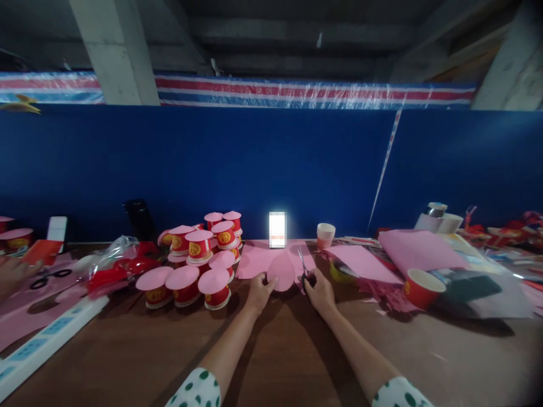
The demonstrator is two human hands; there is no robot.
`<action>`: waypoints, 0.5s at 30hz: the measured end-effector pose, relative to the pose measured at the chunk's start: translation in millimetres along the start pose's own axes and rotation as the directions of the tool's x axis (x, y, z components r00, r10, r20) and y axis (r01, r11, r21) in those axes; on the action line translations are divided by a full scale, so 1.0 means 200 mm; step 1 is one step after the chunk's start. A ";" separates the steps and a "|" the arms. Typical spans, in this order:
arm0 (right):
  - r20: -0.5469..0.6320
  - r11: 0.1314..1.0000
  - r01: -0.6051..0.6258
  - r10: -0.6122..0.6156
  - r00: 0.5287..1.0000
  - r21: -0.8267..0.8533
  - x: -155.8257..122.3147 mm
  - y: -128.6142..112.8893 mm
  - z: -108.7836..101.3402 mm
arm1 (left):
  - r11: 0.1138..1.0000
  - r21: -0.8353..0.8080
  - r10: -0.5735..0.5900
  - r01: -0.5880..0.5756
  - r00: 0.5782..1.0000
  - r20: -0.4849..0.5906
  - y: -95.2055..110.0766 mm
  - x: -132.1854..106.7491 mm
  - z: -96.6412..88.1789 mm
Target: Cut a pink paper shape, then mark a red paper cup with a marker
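My left hand [261, 293] pinches the left edge of a round pink paper disc [281, 272] between thumb and fingers. To the right, my right hand [319, 289] is closed round the handles of a pair of scissors [302, 260], whose blades point up and away from me beside the disc. Pink paper sheets [254, 257] lie flat on the table behind both hands. On the left stand several red paper cups with pink paper tops [214, 286], some stacked on others.
A white power strip [55, 342] lies at left, near a co-worker's hand [17, 274] and another pair of scissors [51, 278]. Rightward are a white cup [325, 235], a red cup [423, 287], pink sheets [418, 249] and paper scraps [392, 297]. A blue partition [271, 158] closes off the back.
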State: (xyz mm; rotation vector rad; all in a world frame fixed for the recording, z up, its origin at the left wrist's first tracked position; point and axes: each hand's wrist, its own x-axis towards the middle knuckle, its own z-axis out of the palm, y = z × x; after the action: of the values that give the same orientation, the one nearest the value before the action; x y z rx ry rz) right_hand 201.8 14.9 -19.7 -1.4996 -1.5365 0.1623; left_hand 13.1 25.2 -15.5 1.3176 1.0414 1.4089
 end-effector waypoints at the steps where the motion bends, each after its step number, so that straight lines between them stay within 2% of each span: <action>1: -0.001 1.000 0.001 -0.001 1.000 0.000 0.00 0.00 0.00 | 1.000 0.001 -0.002 0.002 1.000 -0.003 0.00 0.00 0.00; 15: 0.003 1.000 0.018 -0.018 1.000 0.009 0.00 0.02 0.01 | 1.000 0.000 -0.023 0.023 1.000 -0.019 0.00 0.00 0.00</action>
State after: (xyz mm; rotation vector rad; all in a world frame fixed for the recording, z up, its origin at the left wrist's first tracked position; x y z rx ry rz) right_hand 202.8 16.6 -23.5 -1.4794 -1.5493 0.1609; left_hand 12.9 25.4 -14.8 1.2906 1.0664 1.4066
